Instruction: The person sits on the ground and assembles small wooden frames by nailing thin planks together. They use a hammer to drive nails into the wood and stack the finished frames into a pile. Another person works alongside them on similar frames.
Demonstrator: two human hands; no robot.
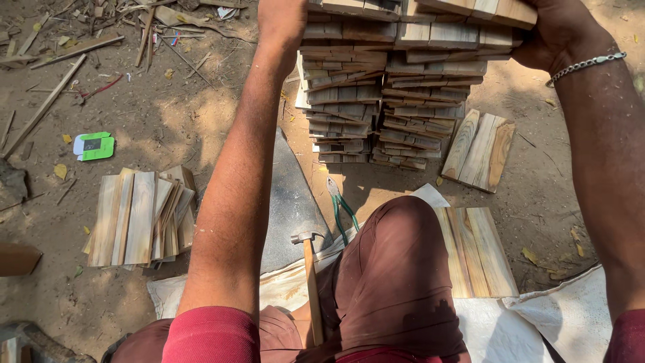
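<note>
Head view: we are reaching out with both arms to a tall stack of wooden slats (390, 87) standing on the dirt ground (168, 114) in front of us. Our left hand (282, 20) is pressing against the stack's left side near the top, its grip partly cut off by the frame edge, so we cannot tell how the fingers are lying. Our right hand (554, 33), with a metal bracelet (586, 64) on the wrist, is wrapping its grip around the top right corner of the stack, fingers closing on the upper slats. Just below the right hand, a small panel of boards (480, 149) is leaning beside the stack. Between our arms, under the stack, green-handled pliers (341, 210) and a hammer (309, 269) are lying near our knee (396, 269), which is resting on a joined board panel (480, 252). Well to the left of the left hand, loose slats (138, 216) are lying in a fan.
</note>
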